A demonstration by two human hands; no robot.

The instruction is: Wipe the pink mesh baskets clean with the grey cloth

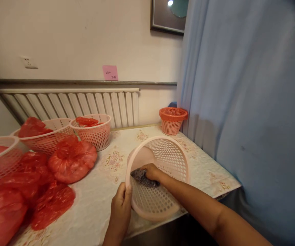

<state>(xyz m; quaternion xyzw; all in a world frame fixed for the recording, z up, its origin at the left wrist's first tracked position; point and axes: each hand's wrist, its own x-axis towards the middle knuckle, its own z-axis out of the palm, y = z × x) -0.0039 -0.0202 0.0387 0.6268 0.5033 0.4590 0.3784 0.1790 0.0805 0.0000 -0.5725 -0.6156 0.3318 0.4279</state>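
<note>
A pale pink plastic basket [185, 160] with lattice walls lies tilted at the table's front edge, its mouth turned toward me. My left hand [122, 200] grips the rim on its left side, thumb on the near face. Inside the basket, my right hand [151, 172] is closed on a dark grey cloth [143, 178], which rests against the inner wall. The fingertips of that hand are partly hidden in the cloth.
Several red plastic bags [73, 159] heap on the table's left side. Behind and beside them stand pink baskets [98, 138] with red bags inside. A red-lined basket [172, 124] stands at the back right corner, near a blue curtain [252, 102]. A radiator [86, 106] runs along the wall.
</note>
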